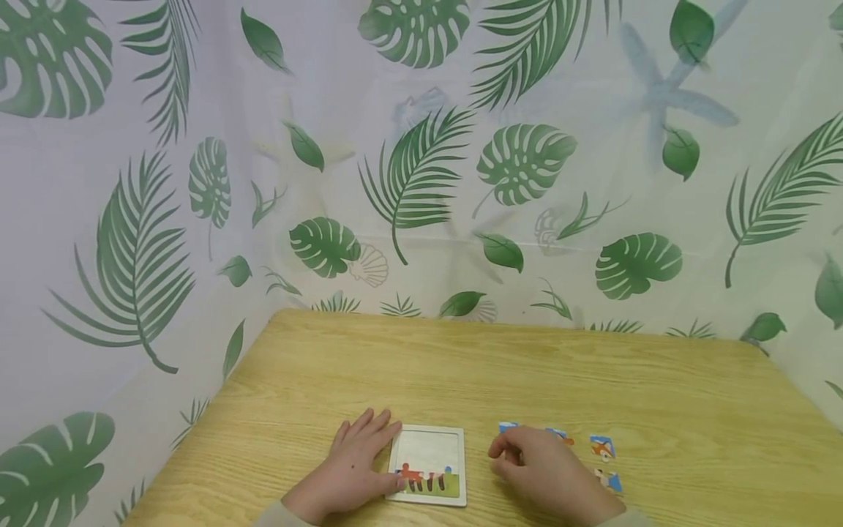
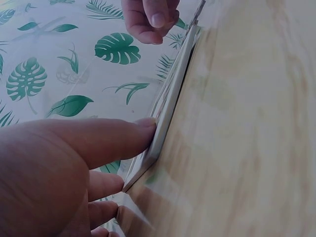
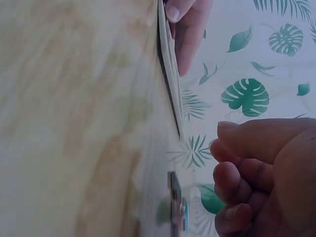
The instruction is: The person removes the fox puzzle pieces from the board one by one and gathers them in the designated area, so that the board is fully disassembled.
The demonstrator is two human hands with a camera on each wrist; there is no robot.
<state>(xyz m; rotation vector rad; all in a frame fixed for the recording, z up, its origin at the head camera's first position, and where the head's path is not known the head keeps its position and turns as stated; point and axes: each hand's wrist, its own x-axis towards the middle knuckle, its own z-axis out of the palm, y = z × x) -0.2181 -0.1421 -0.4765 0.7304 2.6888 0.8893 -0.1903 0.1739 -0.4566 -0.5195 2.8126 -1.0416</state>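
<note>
A square puzzle board [image 1: 428,502] with a white rim lies on the table. Its bottom row shows joined pieces [image 1: 431,483] in red, brown stripes and green; the upper part is bare white. My left hand [image 1: 358,461] lies spread along the board's left side, with its thumb pressing the lower left rim and a fingertip at the upper left corner. To the right of the board, my right hand [image 1: 543,468] hovers over loose puzzle pieces [image 1: 602,446], partly covering them. Its fingers are loosely bent, thumb near the index finger, and nothing shows between them.
Loose pieces in blue, orange and white lie in rough rows on the wooden table [image 1: 421,373], right of the board. A leaf-patterned sheet [image 1: 421,183] hangs behind the table and along its left side.
</note>
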